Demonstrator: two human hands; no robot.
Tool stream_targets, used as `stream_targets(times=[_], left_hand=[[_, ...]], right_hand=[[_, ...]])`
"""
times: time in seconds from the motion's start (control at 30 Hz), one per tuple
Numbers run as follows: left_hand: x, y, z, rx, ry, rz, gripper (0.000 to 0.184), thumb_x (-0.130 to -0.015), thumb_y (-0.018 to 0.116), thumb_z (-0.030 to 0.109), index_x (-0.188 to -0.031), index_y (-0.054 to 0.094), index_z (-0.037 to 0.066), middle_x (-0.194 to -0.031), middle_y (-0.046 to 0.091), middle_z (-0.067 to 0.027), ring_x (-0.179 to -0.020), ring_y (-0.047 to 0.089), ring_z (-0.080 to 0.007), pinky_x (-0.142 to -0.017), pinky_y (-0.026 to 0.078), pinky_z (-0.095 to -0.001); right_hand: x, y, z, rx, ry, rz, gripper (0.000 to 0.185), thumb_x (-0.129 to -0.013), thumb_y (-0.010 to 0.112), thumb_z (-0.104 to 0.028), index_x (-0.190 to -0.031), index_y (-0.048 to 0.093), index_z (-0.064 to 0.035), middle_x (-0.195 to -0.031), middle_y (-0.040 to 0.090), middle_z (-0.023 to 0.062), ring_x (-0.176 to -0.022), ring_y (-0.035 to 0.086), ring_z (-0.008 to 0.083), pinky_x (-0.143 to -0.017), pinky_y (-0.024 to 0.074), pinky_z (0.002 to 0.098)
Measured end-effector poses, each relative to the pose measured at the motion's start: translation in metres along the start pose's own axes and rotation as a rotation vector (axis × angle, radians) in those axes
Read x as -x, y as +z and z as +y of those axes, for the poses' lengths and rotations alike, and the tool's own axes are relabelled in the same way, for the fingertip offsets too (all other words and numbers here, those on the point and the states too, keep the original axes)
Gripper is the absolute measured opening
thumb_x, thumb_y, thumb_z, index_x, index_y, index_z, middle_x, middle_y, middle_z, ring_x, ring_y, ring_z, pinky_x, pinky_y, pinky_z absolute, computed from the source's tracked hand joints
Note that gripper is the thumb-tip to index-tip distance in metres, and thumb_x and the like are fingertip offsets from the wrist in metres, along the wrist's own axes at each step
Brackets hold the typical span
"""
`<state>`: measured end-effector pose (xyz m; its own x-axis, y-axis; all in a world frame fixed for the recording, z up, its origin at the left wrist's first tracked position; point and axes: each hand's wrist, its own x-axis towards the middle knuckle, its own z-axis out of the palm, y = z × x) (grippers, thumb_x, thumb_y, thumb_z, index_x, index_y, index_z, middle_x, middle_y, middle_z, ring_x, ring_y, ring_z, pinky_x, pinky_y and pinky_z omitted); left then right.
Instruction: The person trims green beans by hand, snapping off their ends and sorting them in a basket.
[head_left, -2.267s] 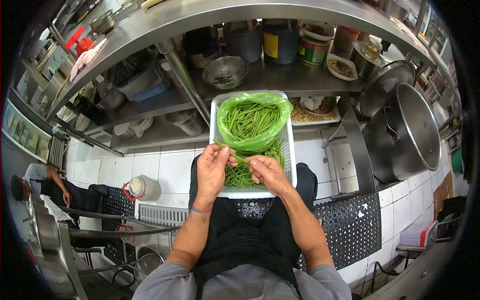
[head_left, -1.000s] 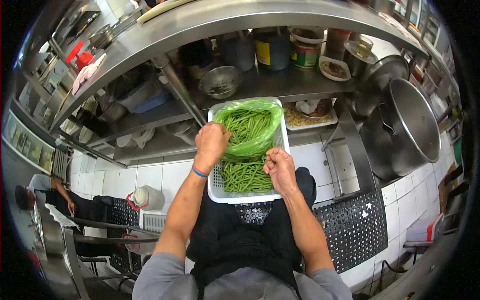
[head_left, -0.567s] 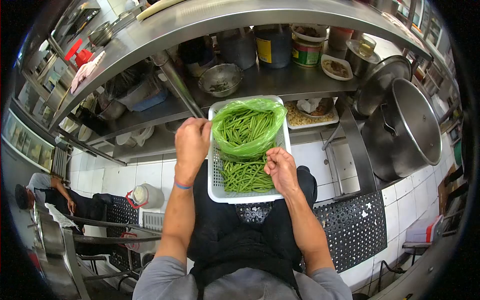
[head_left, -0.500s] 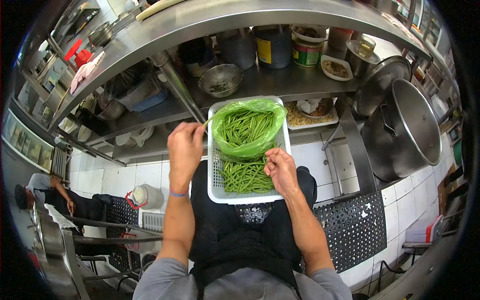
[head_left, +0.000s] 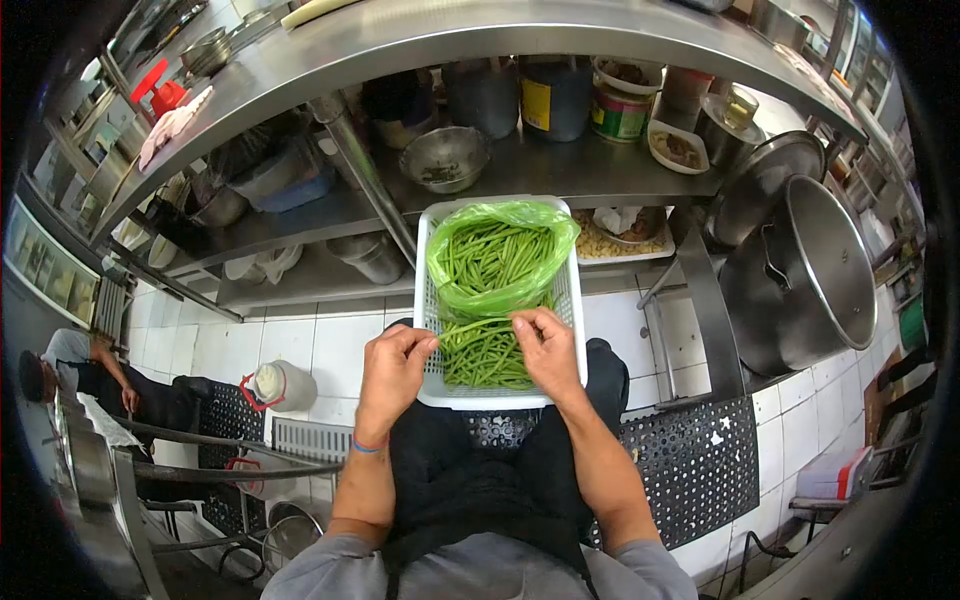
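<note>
A white plastic basket [head_left: 424, 290] sits over my lap. A green plastic bag [head_left: 560, 245] full of green beans [head_left: 500, 255] stands open at its far end, and loose green beans [head_left: 485, 362] lie in the near end. At the basket's left rim, my left hand [head_left: 393, 372] is closed in a pinch. My right hand [head_left: 548, 352] pinches too, above the loose beans on the right. A single bean seems to stretch between both sets of fingertips, though it blends with the beans below.
Ahead is a steel table [head_left: 450, 38] whose lower shelf holds a metal bowl [head_left: 445, 160] and several containers. A large steel pot [head_left: 800, 275] stands at the right. Another person [head_left: 110, 390] sits at far left, near a white bucket [head_left: 285, 387].
My left hand has come down and inward from beside the bag, where it held up a bean. My right hand has shifted slightly left, so the hands are closer together.
</note>
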<state>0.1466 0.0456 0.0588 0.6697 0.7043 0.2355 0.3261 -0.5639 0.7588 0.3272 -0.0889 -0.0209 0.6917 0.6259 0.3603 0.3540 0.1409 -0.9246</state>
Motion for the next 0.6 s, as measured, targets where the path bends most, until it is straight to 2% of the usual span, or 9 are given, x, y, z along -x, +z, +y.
stream_targets(times=[0.1, 0.17, 0.27, 0.37, 0.5, 0.6], left_hand=[[-0.003, 0.002, -0.004, 0.01, 0.044, 0.038, 0.01, -0.088, 0.072, 0.006, -0.091, 0.074, -0.004, -0.076, 0.068, -0.0113, -0.065, 0.061, -0.0155, -0.059, 0.047, -0.0303], [-0.003, 0.001, -0.005, 0.007, 0.052, 0.04, 0.011, -0.088, 0.072, 0.007, -0.091, 0.074, -0.003, -0.077, 0.068, -0.0114, -0.065, 0.061, -0.0156, -0.059, 0.047, -0.0301], [0.001, -0.004, -0.006, -0.045, 0.082, -0.148, 0.013, -0.089, 0.072, 0.009, -0.093, 0.073, -0.004, -0.077, 0.068, -0.0116, -0.065, 0.061, -0.0161, -0.06, 0.047, -0.0299], [0.002, -0.001, 0.0, 0.054, 0.0, -0.334, 0.019, -0.092, 0.071, 0.015, -0.095, 0.073, -0.004, -0.078, 0.069, -0.0119, -0.068, 0.063, -0.0167, -0.062, 0.048, -0.0305], [-0.004, 0.017, -0.001, 0.133, -0.012, -0.393, 0.027, -0.095, 0.069, 0.023, -0.096, 0.073, -0.004, -0.079, 0.069, -0.011, -0.073, 0.064, -0.0165, -0.065, 0.049, -0.0318], [-0.005, 0.036, -0.005, 0.241, -0.033, -0.38, 0.029, -0.096, 0.069, 0.024, -0.096, 0.073, -0.005, -0.079, 0.069, -0.0075, -0.071, 0.063, -0.015, -0.064, 0.049, -0.0307]], right_hand=[[0.001, -0.002, -0.011, 0.154, -0.05, -0.03, 0.012, -0.093, 0.064, -0.007, -0.099, 0.068, 0.0031, -0.082, 0.064, 0.0154, -0.071, 0.062, 0.0287, -0.065, 0.0489, 0.0364], [0.001, -0.002, -0.008, 0.185, -0.119, -0.021, 0.01, -0.093, 0.063, -0.006, -0.096, 0.067, 0.003, -0.082, 0.063, 0.0155, -0.071, 0.062, 0.0305, -0.065, 0.0489, 0.0375], [0.0, -0.001, -0.01, 0.187, -0.146, -0.031, 0.008, -0.093, 0.062, -0.004, -0.094, 0.065, 0.0029, -0.082, 0.062, 0.016, -0.072, 0.062, 0.0331, -0.065, 0.0488, 0.0392], [0.001, -0.001, -0.016, 0.182, -0.175, -0.065, 0.007, -0.092, 0.062, -0.003, -0.093, 0.065, 0.0031, -0.082, 0.062, 0.0165, -0.073, 0.062, 0.034, -0.066, 0.0489, 0.0399], [0.001, -0.001, -0.018, 0.179, -0.214, -0.091, 0.005, -0.092, 0.061, -0.001, -0.093, 0.063, 0.0034, -0.082, 0.061, 0.0171, -0.074, 0.062, 0.0345, -0.067, 0.0491, 0.0406], [0.002, 0.002, -0.012, 0.189, -0.216, 0.021, 0.004, -0.093, 0.06, 0.0, -0.092, 0.062, 0.0032, -0.083, 0.06, 0.0177, -0.072, 0.061, 0.0353, -0.066, 0.0483, 0.0409]])
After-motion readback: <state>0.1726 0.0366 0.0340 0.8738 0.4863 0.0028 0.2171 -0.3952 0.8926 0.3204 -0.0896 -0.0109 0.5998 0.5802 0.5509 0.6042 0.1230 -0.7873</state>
